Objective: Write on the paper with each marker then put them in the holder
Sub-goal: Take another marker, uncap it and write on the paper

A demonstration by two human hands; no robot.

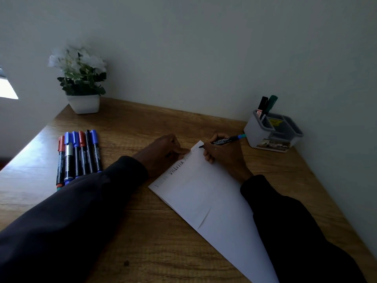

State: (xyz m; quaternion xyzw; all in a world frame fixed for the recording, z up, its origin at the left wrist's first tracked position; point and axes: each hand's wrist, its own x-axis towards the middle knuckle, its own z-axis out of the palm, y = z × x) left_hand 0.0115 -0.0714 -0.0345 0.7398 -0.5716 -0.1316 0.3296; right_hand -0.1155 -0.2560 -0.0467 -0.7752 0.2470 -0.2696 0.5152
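white paper [206, 193] with dark lettering; black marker [226, 141] with teal end; red, blue and black markers [78, 156]; grey-white holder [257, 135]; brown wood-grain table [142, 231]; white flowers [77, 60].

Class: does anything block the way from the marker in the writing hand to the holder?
Nothing visible does. The marker in the right hand points its teal end at the holder, close by.

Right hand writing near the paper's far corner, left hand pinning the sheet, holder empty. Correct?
No, the holder is not empty: the head view shows a black-capped marker and a green-capped marker standing in it. The rest holds: right hand writing with the teal-ended marker near the paper's far corner, left hand pinning the sheet.
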